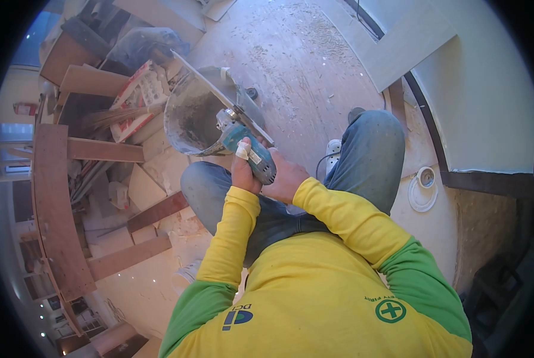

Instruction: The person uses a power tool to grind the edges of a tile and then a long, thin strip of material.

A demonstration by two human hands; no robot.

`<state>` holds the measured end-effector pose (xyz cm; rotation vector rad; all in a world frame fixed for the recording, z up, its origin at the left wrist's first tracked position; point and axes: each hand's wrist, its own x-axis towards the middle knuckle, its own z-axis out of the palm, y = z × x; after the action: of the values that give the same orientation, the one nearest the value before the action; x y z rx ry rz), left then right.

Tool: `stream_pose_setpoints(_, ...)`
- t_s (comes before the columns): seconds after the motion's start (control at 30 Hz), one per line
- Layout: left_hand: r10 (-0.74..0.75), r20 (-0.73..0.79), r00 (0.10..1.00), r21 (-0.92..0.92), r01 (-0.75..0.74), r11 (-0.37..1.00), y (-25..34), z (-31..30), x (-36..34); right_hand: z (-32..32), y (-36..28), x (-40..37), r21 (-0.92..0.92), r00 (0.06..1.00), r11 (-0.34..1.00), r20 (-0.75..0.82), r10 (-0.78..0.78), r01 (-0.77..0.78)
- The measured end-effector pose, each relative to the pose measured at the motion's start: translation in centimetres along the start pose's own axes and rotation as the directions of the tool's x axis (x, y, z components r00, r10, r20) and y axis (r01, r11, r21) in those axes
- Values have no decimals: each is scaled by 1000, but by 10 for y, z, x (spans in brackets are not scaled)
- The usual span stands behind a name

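A teal angle grinder (252, 148) is held over my lap, its metal head pointing up and away from me. My left hand (243, 171) is wrapped round the near left side of its body, with a white wrapping on the thumb. My right hand (287, 176) closes on the right side of the grinder; its fingertips are hidden behind the tool. Beside the grinder head, a long thin pale strip (202, 77), seen nearly edge-on, slants up to the left. It overlaps a dirty bucket (174, 122) standing just beyond my knees.
Wooden planks (58, 209) and scrap boards are piled on the left. A plastic bag (150, 45) lies behind the bucket. Debris covers the floor (296, 65) ahead. To the right are a coiled white roll (423, 190) and a pale panel (413, 51).
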<state>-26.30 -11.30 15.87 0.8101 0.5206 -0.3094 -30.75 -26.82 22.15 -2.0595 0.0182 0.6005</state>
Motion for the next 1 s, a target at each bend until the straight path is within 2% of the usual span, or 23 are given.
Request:
stream_pose_setpoints(0.33,6,6,1000,10,-6,1000,3,0,-2,0,-3,-3,18,1000,1000,-6,-2,2)
stream_pose_setpoints(0.4,-47,31,998,-44,48,998,4,-3,-1,-2,-5,-3,11,1000,1000,2,9,-9)
stream_pose_setpoints(0.53,-40,23,999,-38,41,998,5,-2,-2,1,-3,-6,24,1000,1000,-21,-2,3)
stream_pose_setpoints(0.6,-93,44,995,-23,94,995,17,4,1,0,-7,3,35,1000,999,-25,-1,2)
stream_pose_setpoints(0.73,-64,24,998,-27,65,998,21,14,-3,-4,-12,3,55,1000,998,0,18,-18)
stream_pose_setpoints(0.8,-128,83,988,-44,132,990,23,10,-3,-1,-11,1,75,1000,997,-26,8,-6)
stream_pose_setpoints(0.9,-52,42,998,0,52,999,22,13,-3,-3,-14,1,82,999,997,-32,2,0)
stream_pose_setpoints(1.0,-79,-1,997,-11,79,997,22,14,-3,-2,-13,3,71,1000,997,-21,6,-4)
